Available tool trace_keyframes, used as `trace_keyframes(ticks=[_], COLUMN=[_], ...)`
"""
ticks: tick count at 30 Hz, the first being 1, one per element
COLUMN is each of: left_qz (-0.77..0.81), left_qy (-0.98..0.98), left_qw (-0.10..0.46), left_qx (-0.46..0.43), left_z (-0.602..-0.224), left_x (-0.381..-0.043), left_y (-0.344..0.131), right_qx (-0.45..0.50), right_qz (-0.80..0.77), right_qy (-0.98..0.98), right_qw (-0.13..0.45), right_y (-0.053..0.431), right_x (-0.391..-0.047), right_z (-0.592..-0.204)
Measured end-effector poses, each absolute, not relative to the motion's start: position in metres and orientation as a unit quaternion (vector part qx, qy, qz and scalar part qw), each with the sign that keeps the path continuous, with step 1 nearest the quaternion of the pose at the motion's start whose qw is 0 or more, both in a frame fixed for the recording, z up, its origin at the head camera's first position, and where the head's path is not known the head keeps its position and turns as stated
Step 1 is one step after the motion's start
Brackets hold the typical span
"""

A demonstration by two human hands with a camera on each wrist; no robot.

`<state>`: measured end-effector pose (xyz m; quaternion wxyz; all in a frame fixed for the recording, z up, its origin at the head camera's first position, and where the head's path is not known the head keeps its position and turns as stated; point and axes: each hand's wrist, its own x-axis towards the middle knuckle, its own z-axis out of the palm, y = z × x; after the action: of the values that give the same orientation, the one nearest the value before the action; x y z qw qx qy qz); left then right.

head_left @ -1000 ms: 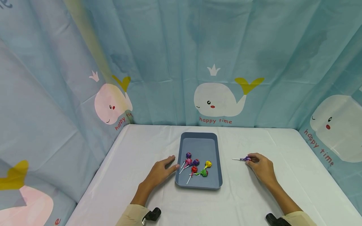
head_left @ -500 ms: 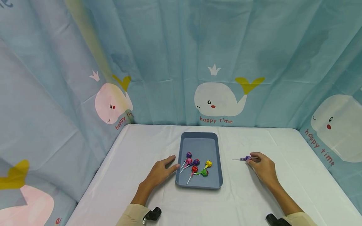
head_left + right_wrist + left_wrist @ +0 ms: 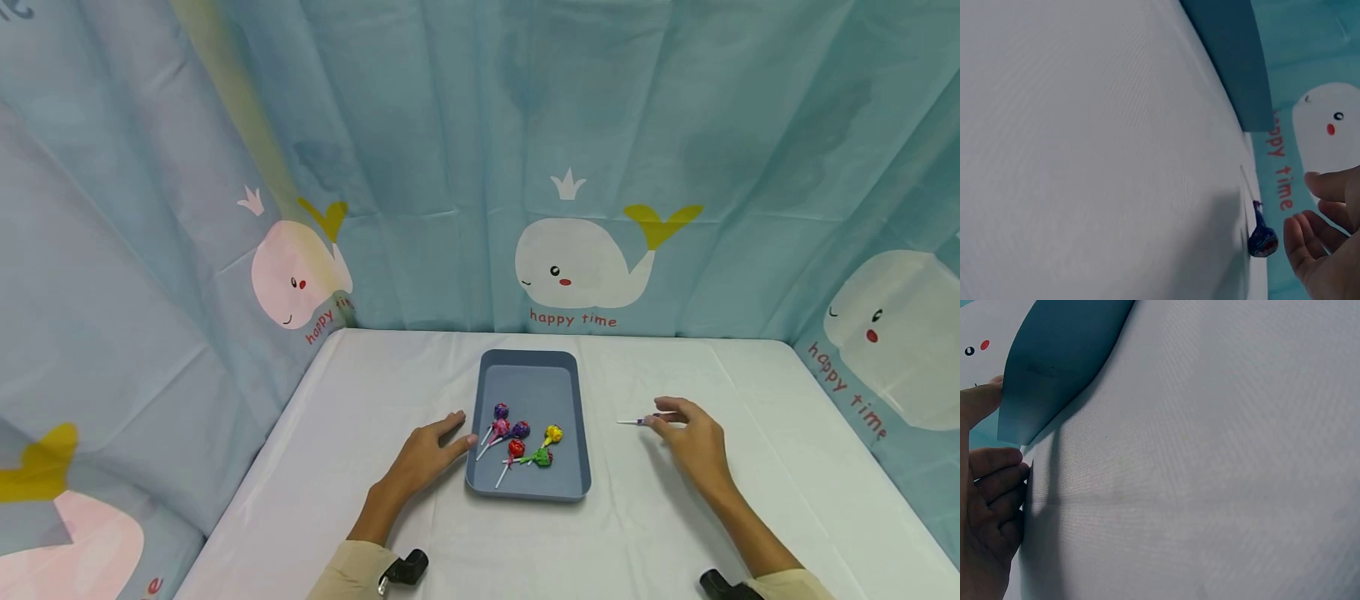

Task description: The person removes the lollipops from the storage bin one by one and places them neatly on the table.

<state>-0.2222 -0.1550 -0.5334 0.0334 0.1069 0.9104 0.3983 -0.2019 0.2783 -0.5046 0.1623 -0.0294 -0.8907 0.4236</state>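
A lollipop in a dark purple-blue wrapper [image 3: 1263, 242] lies on the white cloth, its stick pointing left in the head view. My right hand [image 3: 697, 446] hovers over its candy end, hiding most of it; in the right wrist view the loosely bent fingers are apart from the candy. My left hand [image 3: 423, 458] rests at the left side of a blue-grey tray [image 3: 528, 379], thumb at its wall, fingers relaxed. Inside the tray's nearer half lie several wrapped lollipops, among them a red one [image 3: 516, 449], a green one [image 3: 542, 457] and a yellow one [image 3: 553, 434].
The table has a white cloth [image 3: 375, 367] over it. Behind and beside it hangs a blue curtain [image 3: 450, 167] printed with whales. Each wrist carries a black camera, one [image 3: 407, 568] showing at the left cuff.
My right hand has shifted slightly left and now covers the lollipop's candy end, which showed at the fingertips before. The lollipop, the tray and my left hand stay in place.
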Motion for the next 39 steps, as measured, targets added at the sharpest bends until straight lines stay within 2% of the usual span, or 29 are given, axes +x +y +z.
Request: trace_keyframes(ticks=[11,39], left_qz=[0.396,0.401], left_qy=[0.911,0.909], left_qw=[0.033,0.030], left_qx=[0.106,0.109], left_z=[-0.535,-0.536], left_x=[-0.222,-0.223], left_y=[-0.156,-0.156], right_qx=[-0.008,0.036], right_qz=[0.449,0.523], right_qy=[-0.878,-0.846], right_qw=[0.167,0.095], right_y=[0.258,0.192], right_x=[-0.201,-0.199], right_z=[-0.500,-0.501])
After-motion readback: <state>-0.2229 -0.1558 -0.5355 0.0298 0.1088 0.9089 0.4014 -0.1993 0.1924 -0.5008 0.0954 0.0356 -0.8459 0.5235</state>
